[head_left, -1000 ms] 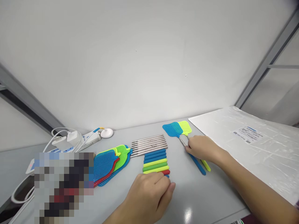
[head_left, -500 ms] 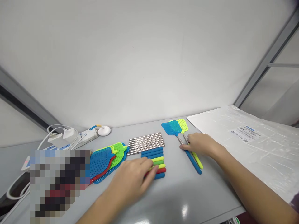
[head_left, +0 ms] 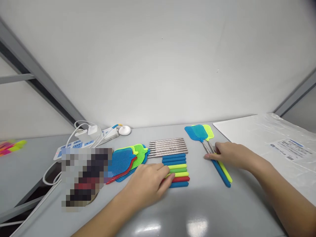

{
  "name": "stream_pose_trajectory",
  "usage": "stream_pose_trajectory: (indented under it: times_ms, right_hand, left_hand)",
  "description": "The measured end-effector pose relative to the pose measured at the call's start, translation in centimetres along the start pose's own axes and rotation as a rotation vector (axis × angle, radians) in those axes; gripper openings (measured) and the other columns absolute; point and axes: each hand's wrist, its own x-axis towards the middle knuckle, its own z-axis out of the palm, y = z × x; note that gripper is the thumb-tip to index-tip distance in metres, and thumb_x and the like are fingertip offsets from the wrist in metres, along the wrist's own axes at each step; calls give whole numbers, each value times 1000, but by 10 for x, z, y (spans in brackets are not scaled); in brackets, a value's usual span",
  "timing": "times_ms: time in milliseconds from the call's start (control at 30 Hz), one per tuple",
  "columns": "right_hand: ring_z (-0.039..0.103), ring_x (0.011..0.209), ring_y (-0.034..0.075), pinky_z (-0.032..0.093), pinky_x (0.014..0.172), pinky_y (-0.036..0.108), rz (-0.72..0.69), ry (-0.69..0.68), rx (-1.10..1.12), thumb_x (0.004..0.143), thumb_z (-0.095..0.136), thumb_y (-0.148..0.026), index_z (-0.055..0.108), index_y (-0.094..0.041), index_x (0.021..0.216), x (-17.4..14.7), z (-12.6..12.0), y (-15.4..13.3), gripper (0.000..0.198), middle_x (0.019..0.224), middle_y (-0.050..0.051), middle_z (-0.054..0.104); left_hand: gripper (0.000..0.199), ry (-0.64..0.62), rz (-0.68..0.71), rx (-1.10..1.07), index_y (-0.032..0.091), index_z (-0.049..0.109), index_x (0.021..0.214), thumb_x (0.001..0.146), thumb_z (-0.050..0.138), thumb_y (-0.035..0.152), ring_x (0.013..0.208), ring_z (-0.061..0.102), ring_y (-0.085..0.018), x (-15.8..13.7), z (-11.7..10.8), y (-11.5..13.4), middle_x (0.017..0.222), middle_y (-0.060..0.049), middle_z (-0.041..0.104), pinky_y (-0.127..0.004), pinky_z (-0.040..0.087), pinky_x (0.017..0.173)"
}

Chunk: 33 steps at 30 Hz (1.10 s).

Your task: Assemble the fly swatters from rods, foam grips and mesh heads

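Observation:
My left hand is closed over the left ends of a row of loose handles, its thumb by the red handle and its fingertips at the yellow-green handle. Green and blue handles lie beside these. On the right, my right hand grips two assembled fly swatters, a blue one and a yellow-green one, where shafts meet handles. The two lie side by side on the table, heads overlapping. Metal rods lie in a neat row above the handles. Left of them are stacked swatter heads in blue, green and red.
A power strip with plugs and white cables stands at the left, near a round white device. A pixelated patch covers the area below. At the right lies a white wrapped sheet with a label. A wall closes off the back.
The view has turned left, so everything appears shifted right. Both hands stay at about the same places: the left on the handles, the right on the two swatters.

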Motion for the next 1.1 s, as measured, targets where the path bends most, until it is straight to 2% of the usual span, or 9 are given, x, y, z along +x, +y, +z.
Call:
stream_pose_trajectory:
  times_ms: [133,233,300,533,633,833,967,1100]
  right_hand:
    - [62,67,26,39,54,35,-6,12,31,74,42,-82,55,-23,78,-4,-2,5,61,76,6,65]
    - [60,62,25,35,51,33,43,144,-43,81,40,-75,51,-23,76,-5,-2,-4,53,70,6,64]
    - [58,60,24,32,50,31,20,249,-57,86,40,-68,49,-24,75,-5,1,-14,47,67,5,63]
    - [56,65,17,32,52,28,-356,519,108,94,44,-45,51,-23,80,0,28,-53,27,77,2,63]
    - [56,70,17,35,56,28,-411,576,128,97,41,-37,54,-22,87,6,35,-63,22,87,4,63]
    - [59,78,17,40,63,28,-506,528,110,97,40,-31,60,-21,95,46,19,-95,23,100,6,61]
    - [60,76,17,42,66,28,-633,401,84,92,50,-31,69,-24,91,83,4,-125,20,99,5,62]
    - [61,75,17,43,65,26,-739,266,56,88,55,-32,73,-25,86,105,-1,-141,20,93,4,65]
  left_hand:
    - [35,-6,34,-9,20,55,77,100,35,38,65,57,-16,-5,-3,8,74,0,63,-29,22,54]
    - [36,-4,9,20,20,54,77,99,37,43,65,57,-17,-6,-9,7,74,0,63,-29,21,54]
    - [36,-22,-3,41,20,54,77,97,40,47,64,57,-18,-6,-13,6,74,-1,63,-29,21,53]
    - [32,-88,47,43,20,57,77,93,51,47,64,60,-19,-5,-10,9,75,1,65,-30,24,52]
    - [28,-73,73,61,20,59,78,92,54,44,66,62,-19,-6,-5,10,77,1,66,-31,26,52]
    - [23,-3,149,63,21,62,81,90,58,41,72,65,-18,-7,-2,8,80,1,67,-30,33,54]
    - [24,9,179,20,20,65,80,87,59,42,69,64,-17,-9,0,11,76,0,68,-28,33,51]
    - [26,77,277,-27,19,67,87,88,58,43,75,64,-17,-8,14,20,81,0,68,-28,34,51]
